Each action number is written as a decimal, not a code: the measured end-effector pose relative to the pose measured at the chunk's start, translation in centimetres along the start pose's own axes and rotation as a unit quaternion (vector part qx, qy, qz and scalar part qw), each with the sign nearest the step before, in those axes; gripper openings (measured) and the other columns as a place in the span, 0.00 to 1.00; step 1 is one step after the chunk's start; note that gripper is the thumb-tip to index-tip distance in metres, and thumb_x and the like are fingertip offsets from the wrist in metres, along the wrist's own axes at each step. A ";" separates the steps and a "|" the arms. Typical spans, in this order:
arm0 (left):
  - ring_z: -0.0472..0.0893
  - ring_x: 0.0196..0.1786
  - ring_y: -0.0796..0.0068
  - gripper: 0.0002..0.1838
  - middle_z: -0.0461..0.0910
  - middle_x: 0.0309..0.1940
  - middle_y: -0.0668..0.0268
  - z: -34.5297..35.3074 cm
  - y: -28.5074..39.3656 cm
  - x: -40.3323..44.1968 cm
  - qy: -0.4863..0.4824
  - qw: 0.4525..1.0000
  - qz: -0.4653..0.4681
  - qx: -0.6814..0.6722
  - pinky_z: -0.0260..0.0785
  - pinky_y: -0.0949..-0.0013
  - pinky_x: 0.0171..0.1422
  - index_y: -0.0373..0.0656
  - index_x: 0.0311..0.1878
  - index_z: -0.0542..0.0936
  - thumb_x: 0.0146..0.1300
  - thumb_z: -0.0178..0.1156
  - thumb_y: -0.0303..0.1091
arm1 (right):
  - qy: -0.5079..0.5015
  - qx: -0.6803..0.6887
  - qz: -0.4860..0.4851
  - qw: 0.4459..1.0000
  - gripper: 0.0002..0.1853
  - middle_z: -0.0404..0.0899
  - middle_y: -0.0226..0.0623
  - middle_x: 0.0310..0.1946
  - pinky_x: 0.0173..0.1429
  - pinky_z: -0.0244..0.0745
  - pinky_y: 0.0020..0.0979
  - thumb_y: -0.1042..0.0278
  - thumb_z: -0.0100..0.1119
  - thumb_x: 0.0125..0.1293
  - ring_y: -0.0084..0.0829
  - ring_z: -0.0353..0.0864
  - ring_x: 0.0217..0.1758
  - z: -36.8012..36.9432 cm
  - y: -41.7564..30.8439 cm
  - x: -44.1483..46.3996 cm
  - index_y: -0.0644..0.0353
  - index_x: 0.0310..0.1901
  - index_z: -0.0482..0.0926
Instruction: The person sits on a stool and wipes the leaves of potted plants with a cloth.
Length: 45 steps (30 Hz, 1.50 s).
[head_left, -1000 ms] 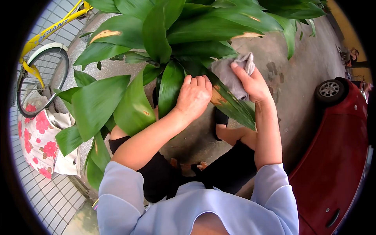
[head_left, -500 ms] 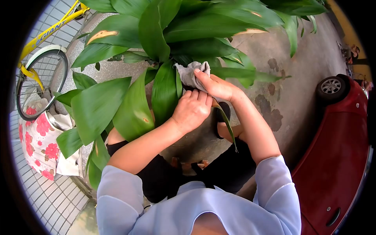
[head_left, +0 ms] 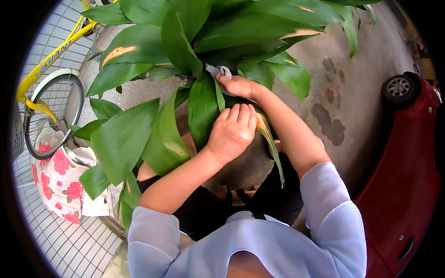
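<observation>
A large potted-type plant with broad green leaves [head_left: 201, 109] fills the upper middle. My left hand [head_left: 233, 132] is closed around a long leaf with a brown patch [head_left: 263, 124], whose tip hangs down to the right. Just above it, my right hand [head_left: 238, 87] presses a grey cloth [head_left: 220, 72] near the leaf's base, at the heart of the plant. Part of the cloth and the fingers under it are hidden by the hand and leaves.
At the left a yellow bicycle [head_left: 48, 60] stands by white tiles, above a floral cloth [head_left: 60, 180]. A red car [head_left: 403, 185] is on the right. Dark stains [head_left: 329, 125] mark the concrete ground. Another leaf with a brown spot [head_left: 121, 52] spreads at upper left.
My right hand has moved left and inward with the cloth, from over the spotted leaf to near its base. That leaf now bends downward, and the view has shifted slightly.
</observation>
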<state>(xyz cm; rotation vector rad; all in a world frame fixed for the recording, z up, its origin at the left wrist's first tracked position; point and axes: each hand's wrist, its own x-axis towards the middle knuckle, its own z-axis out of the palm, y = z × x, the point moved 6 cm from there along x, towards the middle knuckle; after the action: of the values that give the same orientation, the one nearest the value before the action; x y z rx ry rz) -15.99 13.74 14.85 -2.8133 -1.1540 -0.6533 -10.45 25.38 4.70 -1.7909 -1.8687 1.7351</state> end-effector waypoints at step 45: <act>0.74 0.35 0.53 0.10 0.72 0.31 0.51 -2.5 5.9 1.1 0.048 0.982 0.159 -0.091 0.69 0.54 0.47 0.28 0.34 0.75 0.46 0.55 0.20 | -0.061 0.494 -0.074 0.864 0.22 0.79 0.39 0.47 0.51 0.75 0.35 0.59 0.55 0.66 0.32 0.79 0.47 2.2 7.4 -5.4 0.62 0.57 0.72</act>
<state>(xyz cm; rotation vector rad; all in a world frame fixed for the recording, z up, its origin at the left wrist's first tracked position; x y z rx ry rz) -12.23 9.71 18.28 -2.9784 -0.6351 -0.8912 -5.04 18.05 2.22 -1.0943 -0.7614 2.1540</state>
